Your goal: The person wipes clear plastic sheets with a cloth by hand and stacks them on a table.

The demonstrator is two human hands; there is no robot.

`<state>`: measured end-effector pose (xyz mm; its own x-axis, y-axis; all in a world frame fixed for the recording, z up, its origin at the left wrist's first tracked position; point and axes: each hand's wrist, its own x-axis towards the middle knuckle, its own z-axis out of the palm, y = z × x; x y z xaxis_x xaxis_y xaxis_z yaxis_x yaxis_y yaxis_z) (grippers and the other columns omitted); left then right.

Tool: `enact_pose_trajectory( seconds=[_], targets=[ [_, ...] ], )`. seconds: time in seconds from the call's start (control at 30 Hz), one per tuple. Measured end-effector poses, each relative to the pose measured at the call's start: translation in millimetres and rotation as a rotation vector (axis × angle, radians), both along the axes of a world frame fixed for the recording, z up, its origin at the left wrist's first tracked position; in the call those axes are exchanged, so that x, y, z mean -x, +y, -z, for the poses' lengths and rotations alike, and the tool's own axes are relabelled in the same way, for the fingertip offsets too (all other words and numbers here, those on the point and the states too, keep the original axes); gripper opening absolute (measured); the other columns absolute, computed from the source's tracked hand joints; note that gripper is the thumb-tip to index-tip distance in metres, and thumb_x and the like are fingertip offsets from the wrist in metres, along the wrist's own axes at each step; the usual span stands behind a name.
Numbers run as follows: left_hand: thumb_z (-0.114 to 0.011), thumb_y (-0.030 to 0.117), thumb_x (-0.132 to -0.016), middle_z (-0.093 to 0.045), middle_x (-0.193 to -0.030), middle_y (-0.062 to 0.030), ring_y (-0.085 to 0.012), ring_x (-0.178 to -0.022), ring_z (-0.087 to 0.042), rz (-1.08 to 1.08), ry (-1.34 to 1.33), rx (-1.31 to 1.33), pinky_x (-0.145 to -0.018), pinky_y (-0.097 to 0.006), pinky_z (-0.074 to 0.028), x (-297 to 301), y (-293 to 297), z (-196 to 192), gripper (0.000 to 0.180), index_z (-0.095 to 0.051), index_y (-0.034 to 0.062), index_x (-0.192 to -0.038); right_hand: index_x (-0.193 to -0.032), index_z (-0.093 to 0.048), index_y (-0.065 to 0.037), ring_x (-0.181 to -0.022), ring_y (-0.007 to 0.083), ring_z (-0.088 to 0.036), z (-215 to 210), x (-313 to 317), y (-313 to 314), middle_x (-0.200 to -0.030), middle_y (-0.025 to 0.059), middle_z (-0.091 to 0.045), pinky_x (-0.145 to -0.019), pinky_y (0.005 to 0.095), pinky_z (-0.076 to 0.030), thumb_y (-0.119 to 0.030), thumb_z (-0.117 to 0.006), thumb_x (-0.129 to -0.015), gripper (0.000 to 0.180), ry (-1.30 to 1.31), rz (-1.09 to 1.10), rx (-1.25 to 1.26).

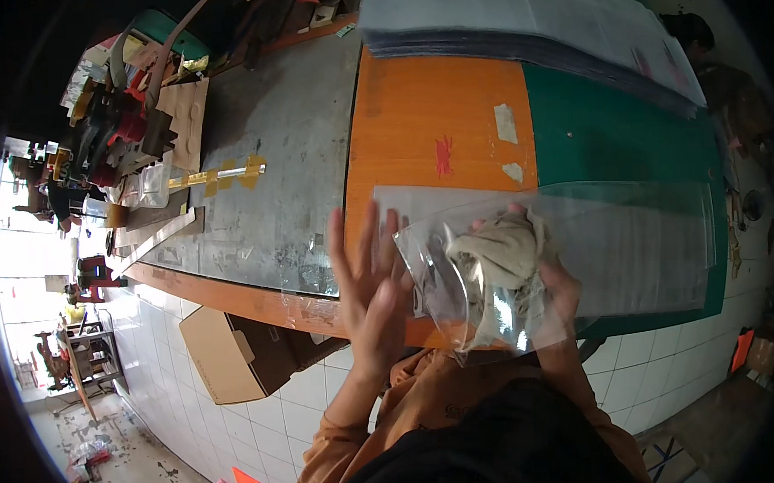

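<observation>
My right hand (561, 287) is closed around a crumpled beige cloth (497, 252), its fingertips partly showing over the cloth's top edge. A clear, shiny plastic sheet or bag (422, 249) overlaps the cloth and catches bright reflections; whether the cloth is inside it or only against it, I cannot tell. To the left, my left hand (370, 298) is raised with its fingers spread, close to the plastic's left edge and holding nothing I can see. Beneath and to the right, flat clear plastic sheets (651, 247) lie on the green part of the table.
The table has a grey panel (270, 134), an orange panel (432, 93) and a green mat (608, 150). A thick stack of plastic sheets (515, 16) lies at the far side. Tools and clutter crowd the left. An open cardboard box (228, 356) sits below the front edge.
</observation>
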<state>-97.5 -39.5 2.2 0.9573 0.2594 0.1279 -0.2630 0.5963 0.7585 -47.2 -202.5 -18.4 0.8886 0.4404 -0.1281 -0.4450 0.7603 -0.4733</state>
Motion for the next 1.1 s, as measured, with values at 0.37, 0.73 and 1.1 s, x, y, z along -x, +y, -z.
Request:
enact_pose_trajectory(
  seconds=[0.37, 0.73, 1.1],
  targets=[
    [-0.046, -0.010, -0.083, -0.035, -0.131, -0.0256, -0.0305, -0.124, -0.036, 0.082, 0.206, 0.103, -0.102, -0.041, -0.030, -14, -41, -10, 0.074, -0.003, 0.0129, -0.138, -0.121, -0.040, -0.002, -0.098, 0.0162, -0.052, -16, 7, -6, -0.107, 0.0061, -0.050, -0.086, 0.0279, -0.040, -0.007, -0.060, -0.079, 0.047, 0.033, -0.192, 0.533],
    [-0.055, -0.006, -0.079, -0.016, -0.142, -0.0217, -0.0274, -0.130, -0.022, 0.085, 0.077, -0.280, -0.103, -0.037, -0.024, -10, -36, -5, 0.081, 0.000, 0.0076, -0.137, -0.131, -0.025, -0.004, -0.115, 0.0206, -0.040, -7, 21, 7, -0.123, 0.0104, -0.041, -0.100, 0.0335, -0.030, -0.001, -0.059, -0.068, 0.072, -0.091, -0.012, 0.301],
    [-0.053, 0.009, -0.086, -0.032, -0.135, -0.0227, -0.0270, -0.125, -0.033, -0.037, 0.070, 0.526, -0.104, -0.038, -0.024, -16, -41, 1, 0.061, -0.018, 0.0025, -0.135, -0.133, -0.026, -0.004, -0.119, 0.0219, -0.038, -4, 12, -2, -0.125, 0.0099, -0.041, -0.101, 0.0345, -0.030, 0.003, -0.063, -0.062, 0.081, -0.007, -0.209, 0.335]
  ],
)
